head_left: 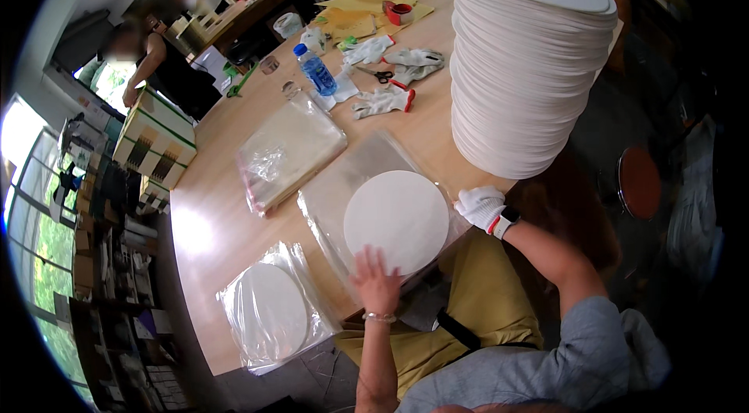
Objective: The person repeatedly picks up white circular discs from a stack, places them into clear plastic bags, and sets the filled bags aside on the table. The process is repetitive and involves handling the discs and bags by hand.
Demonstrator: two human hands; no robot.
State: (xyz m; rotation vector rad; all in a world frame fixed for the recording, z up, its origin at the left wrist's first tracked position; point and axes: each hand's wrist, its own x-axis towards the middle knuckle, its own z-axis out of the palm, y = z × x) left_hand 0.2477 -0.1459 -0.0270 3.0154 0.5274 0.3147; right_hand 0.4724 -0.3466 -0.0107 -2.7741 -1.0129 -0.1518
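A round white disc (396, 218) lies over a stack of clear plastic bags (374, 155) in front of me; I cannot tell whether it is inside the top bag. My bare left hand (377, 280) is open, its slightly blurred fingers spread over the disc's near-left edge. To the right, my right hand (481, 207), in a white knitted glove, has its fingers drawn together beside the bags' right edge. Whatever it pinches there is too small to make out. A tall pile of white discs (523, 77) stands just beyond it. At the left, another disc (269, 311) sits bagged in clear film.
Another stack of clear bags (292, 151) lies farther back. Beyond it are a blue-capped bottle (314, 69), scissors (380, 75), work gloves (384, 103), a red tape roll (401, 14) and yellow paper (343, 19). A person (160, 73) handles boxes (156, 140) at far left. A red stool (638, 183) stands right.
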